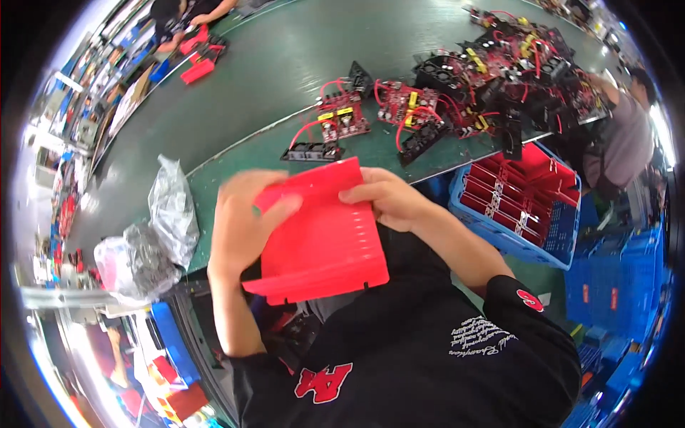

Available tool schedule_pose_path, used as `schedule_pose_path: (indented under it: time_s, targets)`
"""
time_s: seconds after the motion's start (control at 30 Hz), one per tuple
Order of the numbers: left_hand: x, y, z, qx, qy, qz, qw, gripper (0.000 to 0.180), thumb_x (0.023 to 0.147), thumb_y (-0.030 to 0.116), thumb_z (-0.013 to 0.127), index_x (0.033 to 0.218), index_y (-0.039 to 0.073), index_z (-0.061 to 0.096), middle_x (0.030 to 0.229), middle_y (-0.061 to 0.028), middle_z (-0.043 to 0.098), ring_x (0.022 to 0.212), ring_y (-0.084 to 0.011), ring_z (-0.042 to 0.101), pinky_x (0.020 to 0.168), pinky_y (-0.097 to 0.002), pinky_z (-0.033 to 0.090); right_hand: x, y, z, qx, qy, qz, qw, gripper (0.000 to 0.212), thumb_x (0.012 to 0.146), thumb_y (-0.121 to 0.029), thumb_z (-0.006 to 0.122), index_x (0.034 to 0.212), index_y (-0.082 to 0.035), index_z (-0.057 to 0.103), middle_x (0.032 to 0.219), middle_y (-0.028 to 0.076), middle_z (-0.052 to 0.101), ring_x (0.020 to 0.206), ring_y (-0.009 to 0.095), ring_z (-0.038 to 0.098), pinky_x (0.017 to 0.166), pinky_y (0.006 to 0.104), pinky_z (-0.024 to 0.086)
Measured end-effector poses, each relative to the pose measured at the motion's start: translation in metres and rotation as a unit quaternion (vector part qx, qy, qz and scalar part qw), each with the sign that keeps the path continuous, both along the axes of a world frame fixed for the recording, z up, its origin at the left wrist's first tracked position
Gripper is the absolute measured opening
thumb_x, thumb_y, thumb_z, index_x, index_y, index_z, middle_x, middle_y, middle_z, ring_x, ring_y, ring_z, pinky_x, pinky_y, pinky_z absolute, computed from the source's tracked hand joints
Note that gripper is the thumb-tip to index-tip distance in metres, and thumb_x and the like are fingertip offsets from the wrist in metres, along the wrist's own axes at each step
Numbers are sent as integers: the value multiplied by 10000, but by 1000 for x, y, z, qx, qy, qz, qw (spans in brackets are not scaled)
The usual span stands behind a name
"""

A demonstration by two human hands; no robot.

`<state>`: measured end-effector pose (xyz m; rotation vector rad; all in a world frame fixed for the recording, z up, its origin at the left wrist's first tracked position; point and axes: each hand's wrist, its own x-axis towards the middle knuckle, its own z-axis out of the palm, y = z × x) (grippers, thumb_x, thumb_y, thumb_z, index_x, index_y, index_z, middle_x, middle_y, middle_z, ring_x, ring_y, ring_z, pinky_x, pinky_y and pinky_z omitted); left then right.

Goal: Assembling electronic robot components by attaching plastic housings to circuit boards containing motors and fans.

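Gripping the red housing [321, 235] from both ends, you have it in front of your black shirt [435, 349]. Your left hand [242, 217], blurred, closes on the housing's left end, thumb over the inner face; your right hand [396, 200] pinches its far right corner, thumb on the far wall. Neither hand is nearer: both touch it. The housing's folded walls run roughly across your body, tilting away toward the right; which side is longer, you cannot tell. Beyond the housing lies the green bench [250, 153], with circuit boards [346, 121] directly past it and a heap of boards [499, 71] farther right. Plastic bags [171, 207] lie left of the housing. To its right sits a blue crate [499, 242] of red panels [506, 203]; a co-worker [621, 143] is past that.
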<state>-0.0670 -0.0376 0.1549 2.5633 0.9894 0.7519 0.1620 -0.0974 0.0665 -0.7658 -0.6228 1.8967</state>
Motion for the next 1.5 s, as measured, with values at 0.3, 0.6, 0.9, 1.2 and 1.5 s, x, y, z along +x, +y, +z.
schedule_pose_path:
  time_s: [0.3,0.6,0.9,1.2,1.5]
  targets:
    - [-10,-79,-67,23,145,-99,984,337,615,146,820,868,113,599,811,-49,581,741,-253,597,658,-380,485,-31,25,-41,33,-63,-34,997,358,896,-260,664,1116,-10,532,964,62,633,816,142,641,671,303,543]
    - [-69,14,-118,111,120,145,976,325,656,65,764,882,45,531,859,-126,561,816,-345,585,691,-442,479,-63,91,-69,-211,66,-300,928,545,845,-408,738,1198,-41,542,1188,155,517,975,268,594,898,408,529]
    - [-71,48,-146,89,73,135,984,360,743,230,784,937,20,567,905,-149,595,833,-369,589,721,-448,470,-37,116,-68,-52,-220,-494,839,202,678,-132,726,836,-17,676,789,8,664,722,88,575,641,291,443]
    - [37,164,-117,-71,-232,80,967,512,815,275,744,1178,-40,570,1111,-164,626,1016,-233,593,896,-342,462,41,129,37,145,-566,-180,792,300,631,-114,662,886,41,637,741,54,599,693,137,543,633,289,433]
    - [50,186,-125,-435,-184,-199,859,929,696,387,826,1403,-34,395,1318,-121,547,1213,-242,524,1061,-382,384,81,128,113,292,-543,-117,779,368,670,-68,663,1024,30,650,781,21,619,703,110,558,675,263,443]
